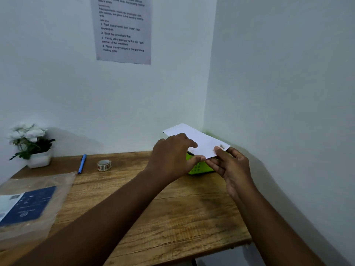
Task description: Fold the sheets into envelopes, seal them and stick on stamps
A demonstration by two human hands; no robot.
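White walls meet in a corner behind the wooden surface (172, 217). Over the green basket (199, 167) in that corner, both hands hold a white envelope (199, 140). Left hand (172, 156) grips its near edge, fingers curled over the top, thumb beneath. Right hand (233, 167) pinches the stamped corner between thumb and fingers. Left of the basket lie a stamp roll (104, 165), a blue pen (82, 163), a potted plant (31, 144) and a plastic packet (32, 204). Above the basket, an instruction sheet (123, 29) hangs on the wall.
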